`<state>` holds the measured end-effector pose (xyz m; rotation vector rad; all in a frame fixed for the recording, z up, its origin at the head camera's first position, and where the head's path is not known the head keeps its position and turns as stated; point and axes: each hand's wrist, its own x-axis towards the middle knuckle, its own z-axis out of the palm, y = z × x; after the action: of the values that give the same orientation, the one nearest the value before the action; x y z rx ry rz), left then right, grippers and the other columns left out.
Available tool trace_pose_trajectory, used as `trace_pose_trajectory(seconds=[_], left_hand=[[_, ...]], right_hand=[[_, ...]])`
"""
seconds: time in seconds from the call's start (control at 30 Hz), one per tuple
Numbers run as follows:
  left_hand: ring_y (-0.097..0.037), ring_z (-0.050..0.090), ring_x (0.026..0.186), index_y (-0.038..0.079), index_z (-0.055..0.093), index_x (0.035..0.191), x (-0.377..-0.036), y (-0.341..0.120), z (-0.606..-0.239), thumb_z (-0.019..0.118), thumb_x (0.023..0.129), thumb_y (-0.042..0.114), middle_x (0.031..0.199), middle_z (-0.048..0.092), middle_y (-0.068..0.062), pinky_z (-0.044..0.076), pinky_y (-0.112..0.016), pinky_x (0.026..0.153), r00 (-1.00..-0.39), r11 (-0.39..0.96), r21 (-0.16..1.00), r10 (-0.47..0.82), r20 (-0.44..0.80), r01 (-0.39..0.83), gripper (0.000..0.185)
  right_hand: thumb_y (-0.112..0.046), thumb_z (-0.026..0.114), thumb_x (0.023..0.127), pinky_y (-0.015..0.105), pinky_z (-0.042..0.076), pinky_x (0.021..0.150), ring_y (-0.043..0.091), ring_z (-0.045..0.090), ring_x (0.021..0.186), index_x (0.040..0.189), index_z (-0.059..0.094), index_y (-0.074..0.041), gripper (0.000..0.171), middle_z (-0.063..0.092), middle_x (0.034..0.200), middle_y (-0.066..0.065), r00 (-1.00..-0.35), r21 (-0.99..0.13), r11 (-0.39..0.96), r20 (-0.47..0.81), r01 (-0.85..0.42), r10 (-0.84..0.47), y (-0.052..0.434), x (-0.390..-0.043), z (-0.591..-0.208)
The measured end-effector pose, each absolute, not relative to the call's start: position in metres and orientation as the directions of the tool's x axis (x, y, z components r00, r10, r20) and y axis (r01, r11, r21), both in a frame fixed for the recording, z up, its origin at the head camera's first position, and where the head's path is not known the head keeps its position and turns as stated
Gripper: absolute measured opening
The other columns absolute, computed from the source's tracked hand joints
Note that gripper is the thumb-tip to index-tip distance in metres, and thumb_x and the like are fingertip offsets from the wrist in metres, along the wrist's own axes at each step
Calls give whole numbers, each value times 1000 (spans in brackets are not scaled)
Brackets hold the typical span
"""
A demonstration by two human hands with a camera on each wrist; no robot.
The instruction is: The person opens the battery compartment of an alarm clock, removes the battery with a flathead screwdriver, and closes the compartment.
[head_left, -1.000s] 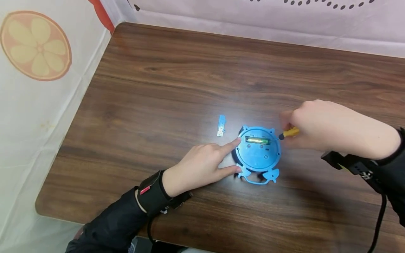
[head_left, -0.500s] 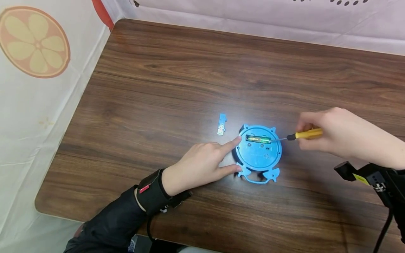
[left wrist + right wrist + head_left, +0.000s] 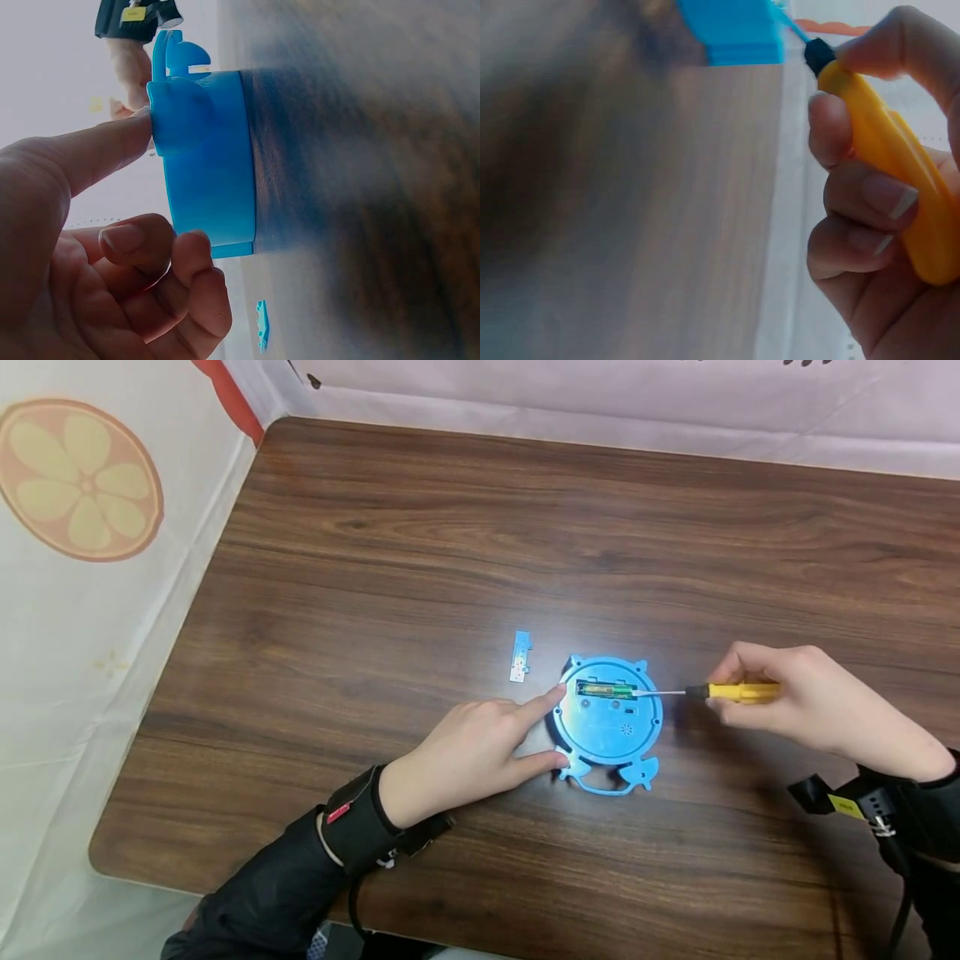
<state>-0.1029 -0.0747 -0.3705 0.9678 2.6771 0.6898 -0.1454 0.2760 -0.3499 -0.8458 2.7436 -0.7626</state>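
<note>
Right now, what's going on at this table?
A person is working on a round blue device with a battery exposed in it. The left hand touches the device, while the right hand holds a yellow screwdriver, which reaches the battery's right end. A small blue piece, perhaps the cover, lies apart on the table.

The left arm (image 3: 262, 877) reaches in from the near left, its hand (image 3: 480, 752) back upward, index finger and thumb stretched and spread, the others curled underneath. Over on the right, the right hand (image 3: 802, 689) grips firmly, thumb and fingers bent.
</note>
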Motion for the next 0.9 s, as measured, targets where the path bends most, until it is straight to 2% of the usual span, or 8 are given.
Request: trace_pose_trajectory(seconds=[0.13,0.27,0.43,0.9], left_hand=[[-7,32,52,10,49,149,-102,-76,-371,68,95,49,58,42,7,23,-24,48,-764,675,493,645,-32,550,70],[-7,32,52,9,49,149,-101,-78,-371,68,95,49,58,41,8,23,-24,48,-766,678,491,643,-34,547,70],[-7,31,52,10,49,150,-101,-79,-370,68,95,48,58,39,8,23,-24,48,-765,676,496,643,-35,545,70],[-7,31,52,11,48,150,-100,-79,-371,67,95,49,59,39,8,24,-24,48,-774,692,487,631,-51,533,70]], right_hand=[[-9,79,88,12,43,72,0,62,81,96,67,-26,23,71,97,-13,-849,-574,711,-53,-405,-526,280,-141,-359],[-12,76,91,15,46,71,0,63,84,99,66,-24,18,72,99,-11,-848,-601,710,-97,-367,-521,279,-139,-369],[-10,73,93,20,49,68,1,65,82,102,64,-21,17,73,96,-10,-818,-628,673,-100,-390,-567,277,-138,-377],[-11,72,94,20,50,70,0,65,87,102,63,-21,16,72,97,-11,-826,-631,688,-129,-358,-548,275,-137,-379]])
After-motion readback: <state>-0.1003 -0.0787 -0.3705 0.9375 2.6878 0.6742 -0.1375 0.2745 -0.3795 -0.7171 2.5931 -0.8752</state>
